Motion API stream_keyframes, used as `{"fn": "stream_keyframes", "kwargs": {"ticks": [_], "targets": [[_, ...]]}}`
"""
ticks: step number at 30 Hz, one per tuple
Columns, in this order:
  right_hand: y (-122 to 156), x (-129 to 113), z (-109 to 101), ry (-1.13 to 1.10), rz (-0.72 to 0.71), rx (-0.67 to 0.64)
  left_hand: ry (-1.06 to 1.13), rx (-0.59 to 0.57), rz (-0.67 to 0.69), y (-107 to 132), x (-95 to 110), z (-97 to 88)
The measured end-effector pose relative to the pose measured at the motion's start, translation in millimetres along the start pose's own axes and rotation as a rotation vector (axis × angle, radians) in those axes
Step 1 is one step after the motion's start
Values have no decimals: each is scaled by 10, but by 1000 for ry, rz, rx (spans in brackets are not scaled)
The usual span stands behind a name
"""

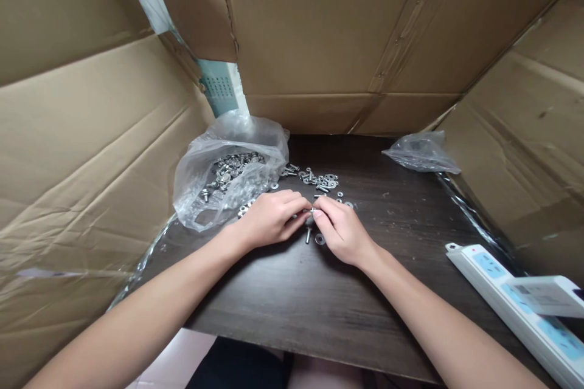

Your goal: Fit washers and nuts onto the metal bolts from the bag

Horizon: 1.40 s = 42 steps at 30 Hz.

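Note:
In the middle of the head view, my left hand point(276, 216) and my right hand point(341, 228) meet fingertip to fingertip, both closed in a pinch. Between them shows a small shiny metal fastener point(312, 211), probably a bolt; the fingers mostly cover it, so its parts cannot be made out. Just below the fingertips a bolt point(308, 235) lies on the dark table. A flat washer point(320, 239) lies beside it, close under my right hand. Beyond my hands is a loose spread of bolts, nuts and washers point(323, 181).
An open clear plastic bag point(191, 164) full of metal fasteners point(237, 167) stands at the back left. Another clear bag point(422, 152) lies back right. A white power strip point(506, 304) runs along the right side. Cardboard walls point(319, 30) enclose the dark wooden table point(292, 310).

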State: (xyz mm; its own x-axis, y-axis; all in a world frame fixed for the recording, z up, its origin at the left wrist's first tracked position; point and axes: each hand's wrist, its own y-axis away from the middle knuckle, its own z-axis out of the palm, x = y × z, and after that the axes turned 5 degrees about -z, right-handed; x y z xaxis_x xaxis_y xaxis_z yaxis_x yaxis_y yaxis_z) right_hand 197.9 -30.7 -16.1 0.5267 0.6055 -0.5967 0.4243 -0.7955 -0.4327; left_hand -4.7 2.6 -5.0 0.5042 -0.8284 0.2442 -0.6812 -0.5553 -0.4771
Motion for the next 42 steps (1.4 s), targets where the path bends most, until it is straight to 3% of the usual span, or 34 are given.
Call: {"fn": "stream_keyframes", "kwargs": {"ticks": [8, 42], "targets": [[10, -3, -4, -10, 44, -5, 11, 10, -17, -5, -24, -38], [-6, -13, 2, 38, 3, 16, 23, 4, -18, 2, -63, 18]]}}
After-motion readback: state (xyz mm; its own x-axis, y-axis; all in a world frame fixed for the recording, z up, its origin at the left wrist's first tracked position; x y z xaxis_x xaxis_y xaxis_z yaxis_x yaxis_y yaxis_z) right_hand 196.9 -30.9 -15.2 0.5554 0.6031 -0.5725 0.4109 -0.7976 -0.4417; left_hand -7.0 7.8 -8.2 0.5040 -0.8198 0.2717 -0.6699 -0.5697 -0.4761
